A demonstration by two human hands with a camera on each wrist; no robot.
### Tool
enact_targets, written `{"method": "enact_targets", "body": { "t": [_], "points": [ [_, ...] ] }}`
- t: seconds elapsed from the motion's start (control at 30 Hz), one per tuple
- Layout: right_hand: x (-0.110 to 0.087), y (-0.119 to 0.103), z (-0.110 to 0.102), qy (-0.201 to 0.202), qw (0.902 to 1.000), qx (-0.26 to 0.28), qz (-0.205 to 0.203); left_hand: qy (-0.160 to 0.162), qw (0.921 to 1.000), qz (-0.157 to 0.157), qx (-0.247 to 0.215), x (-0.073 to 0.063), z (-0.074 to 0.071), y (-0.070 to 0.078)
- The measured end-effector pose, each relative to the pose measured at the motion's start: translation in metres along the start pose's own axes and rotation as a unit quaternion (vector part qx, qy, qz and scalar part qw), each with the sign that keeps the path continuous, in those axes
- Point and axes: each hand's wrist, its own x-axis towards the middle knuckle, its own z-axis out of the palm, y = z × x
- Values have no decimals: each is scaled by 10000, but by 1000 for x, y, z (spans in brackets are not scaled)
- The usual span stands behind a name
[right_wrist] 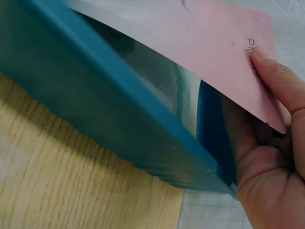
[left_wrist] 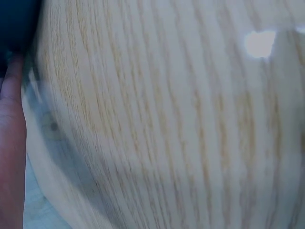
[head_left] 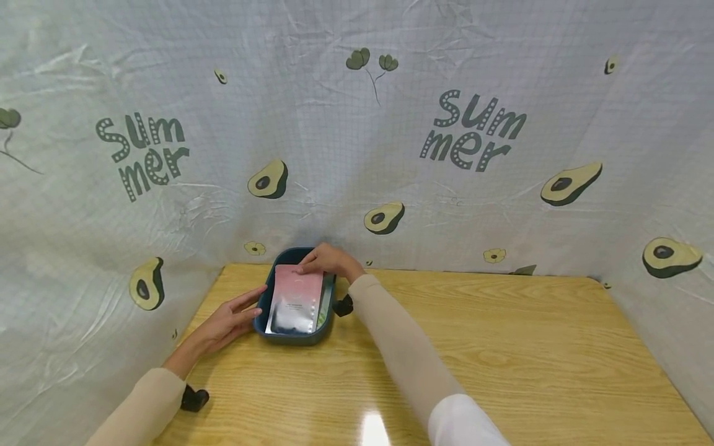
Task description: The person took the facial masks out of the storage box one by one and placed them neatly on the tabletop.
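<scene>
Right hand (head_left: pixel 328 259) pinches the flat pink-and-silver foil pouch (head_left: pixel 295 296) by its top edge, tilted in the mouth of the rounded blue plastic bin (head_left: pixel 292 340); left hand (head_left: pixel 227 323), fingers spread, touches the bin's side. Looks light, bendy, probably slick: that top edge suits!

Pink-silver pouch (head_left: pixel 295 297), slanted in blue bin (head_left: pixel 291 340), top pinched by right hand (head_left: pixel 328 259), left hand (head_left: pixel 230 320) touching bin
</scene>
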Motion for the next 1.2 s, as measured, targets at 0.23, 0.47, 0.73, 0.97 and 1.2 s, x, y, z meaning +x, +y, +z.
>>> {"method": "enact_targets", "body": {
  "t": [0.23,0.47,0.73,0.97,1.2],
  "points": [
    [-3,6,0,249,9984,500,90,75,10000,-38,-7,1,1,-1],
    [-10,12,-3,-385,9835,1754,224,54,9999,-132,-30,3,3,2],
    [-15,13,0,-187,9822,1865,100,174,9996,-221,-1,1,4,1],
    [-26,4,-8,370,9886,1442,-238,78,9999,-93,-98,0,5,-1],
    [-40,-3,-29,630,9848,1518,-560,-51,10000,27,14,-1,4,0]
  ]
}}
